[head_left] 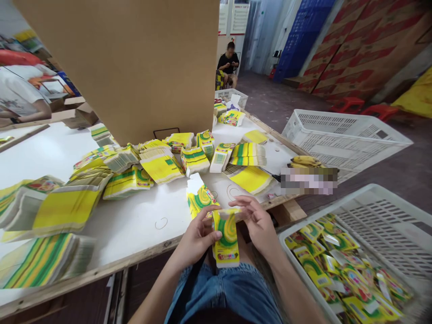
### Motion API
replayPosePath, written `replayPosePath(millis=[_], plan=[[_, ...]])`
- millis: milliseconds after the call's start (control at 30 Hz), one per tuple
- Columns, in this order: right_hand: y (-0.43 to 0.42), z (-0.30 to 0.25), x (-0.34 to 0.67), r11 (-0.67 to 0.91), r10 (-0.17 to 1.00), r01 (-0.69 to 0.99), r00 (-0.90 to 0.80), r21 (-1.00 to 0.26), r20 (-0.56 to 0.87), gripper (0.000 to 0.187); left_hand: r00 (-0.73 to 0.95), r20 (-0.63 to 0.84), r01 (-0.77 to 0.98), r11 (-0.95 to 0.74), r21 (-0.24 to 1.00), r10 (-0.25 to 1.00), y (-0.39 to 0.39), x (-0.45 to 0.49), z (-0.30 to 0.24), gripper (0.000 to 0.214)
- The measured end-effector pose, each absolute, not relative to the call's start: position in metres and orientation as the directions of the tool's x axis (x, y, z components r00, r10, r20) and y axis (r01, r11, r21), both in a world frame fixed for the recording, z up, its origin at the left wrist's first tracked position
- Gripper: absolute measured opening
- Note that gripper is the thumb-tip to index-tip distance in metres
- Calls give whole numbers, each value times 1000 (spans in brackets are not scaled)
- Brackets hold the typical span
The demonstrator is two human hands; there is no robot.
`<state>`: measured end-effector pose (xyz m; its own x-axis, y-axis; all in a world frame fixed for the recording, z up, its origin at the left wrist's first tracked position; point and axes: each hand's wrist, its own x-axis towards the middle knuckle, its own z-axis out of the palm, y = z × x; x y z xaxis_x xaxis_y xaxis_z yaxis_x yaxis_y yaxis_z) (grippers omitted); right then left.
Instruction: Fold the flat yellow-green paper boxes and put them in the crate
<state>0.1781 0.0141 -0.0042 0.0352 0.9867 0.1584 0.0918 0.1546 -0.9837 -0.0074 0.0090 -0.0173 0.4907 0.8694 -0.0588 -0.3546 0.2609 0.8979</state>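
Note:
My left hand (pixel 195 238) and my right hand (pixel 258 222) both grip one small yellow-and-green printed carton (pixel 227 240) over my lap, just off the table's front edge. The left fingers pinch its left side; the right fingers hold its top flap. A short pile of flat cartons (pixel 200 198) lies on the white table (pixel 141 220) right behind my hands. At my right stands a white plastic crate (pixel 381 216) holding several folded cartons (pixel 340 265).
Stacks of flat yellow cartons (pixel 67 202) cover the table's left and middle. A tall brown cardboard sheet (pixel 135 63) stands behind them. Bananas (pixel 305 161) lie at the right edge. Another white crate (pixel 340 135) sits on the floor. A seated person (pixel 228 63) is far back.

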Motion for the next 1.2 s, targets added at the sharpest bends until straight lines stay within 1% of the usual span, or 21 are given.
replayPosePath(millis=[67,133,200,300,400,467,567,633,700,767,867,900,933,967,1000,1033,1067,1100,1133,1167,1200], plan=[[14,-2,182,132,991,169,0,-977,134,31,451,-74,-261,210,942,890,10,-7,-16,49],[14,-2,184,62,995,213,-92,-975,43,33,429,-73,-182,165,969,900,10,-5,-15,48],[13,-3,183,16,989,266,-144,-964,-23,37,443,-59,-143,135,980,895,9,-3,-14,47],[13,-4,178,47,995,423,-98,-905,6,31,474,-44,-147,129,981,880,8,-1,-13,46],[12,-2,174,78,996,548,-83,-833,39,27,484,-62,-199,179,963,873,9,-3,-14,48],[11,0,173,79,993,538,-112,-839,22,28,474,-76,-247,215,945,877,10,-5,-16,49],[8,0,174,49,987,425,-161,-904,-22,31,459,-88,-306,251,918,884,11,-6,-17,51],[7,-2,173,39,989,384,-147,-923,-19,32,439,-98,-328,261,908,893,11,-2,-16,51],[6,-7,170,61,997,408,-76,-911,33,33,400,-115,-319,256,913,909,11,4,-14,50],[4,-11,169,81,997,407,-21,-910,79,33,378,-134,-259,243,935,916,10,10,-11,48],[-5,-12,185,46,999,318,10,-947,52,33,398,-133,-141,204,969,908,9,14,-6,53],[-10,-9,197,36,996,345,67,-938,63,33,380,-113,-95,161,982,918,9,13,-6,54],[-15,-4,211,31,982,422,157,-906,107,32,333,-82,-38,100,994,939,10,10,-5,52],[-21,1,226,22,941,547,272,-837,203,32,261,-42,32,35,999,964,11,7,-6,49],[-25,6,240,6,868,691,356,-723,347,34,176,4,114,-24,993,984,12,2,-7,44],[-28,11,251,-33,794,790,392,-612,464,36,90,45,191,-61,980,995,14,-2,-9,41],[-29,15,257,-48,741,841,392,-539,545,37,29,67,239,-72,968,997,15,-6,-12,42],[-28,15,258,-30,723,856,375,-516,580,36,-4,76,259,-72,963,997,17,-8,-14,42],[-23,13,252,12,743,838,358,-546,565,34,-12,78,254,-72,964,997,18,-10,-17,42],[-16,8,241,74,789,784,332,-617,516,31,-3,78,237,-75,969,997,19,-11,-20,43],[-7,0,227,102,854,695,306,-712,421,27,16,78,220,-79,972,997,20,-11,-23,42]])
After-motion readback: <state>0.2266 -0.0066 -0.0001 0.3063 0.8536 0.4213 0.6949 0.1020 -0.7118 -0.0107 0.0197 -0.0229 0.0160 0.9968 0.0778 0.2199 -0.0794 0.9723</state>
